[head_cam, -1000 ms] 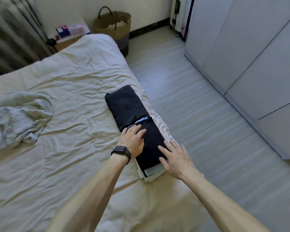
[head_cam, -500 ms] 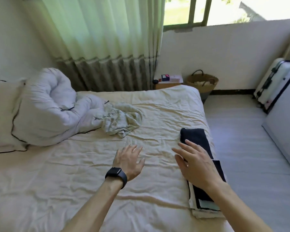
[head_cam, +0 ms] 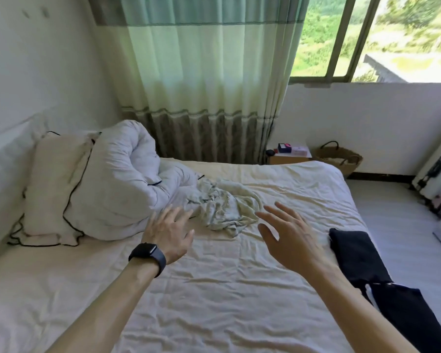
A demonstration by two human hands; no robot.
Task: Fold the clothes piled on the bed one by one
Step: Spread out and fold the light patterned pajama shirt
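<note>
Both hands are held above the bed [head_cam: 214, 289] with fingers spread and nothing gripped. The left hand [head_cam: 169, 231], with a black watch [head_cam: 148, 256] on its wrist, is stretched toward a crumpled pale garment [head_cam: 223, 208], which is seen lying unfolded near the middle of the bed, just beside a rolled white duvet [head_cam: 120, 179]. The right hand [head_cam: 288, 236] is raised close by; whether either fingertip touches the cloth cannot be told. Folded dark clothes [head_cam: 362, 258] are stacked along the right edge.
</note>
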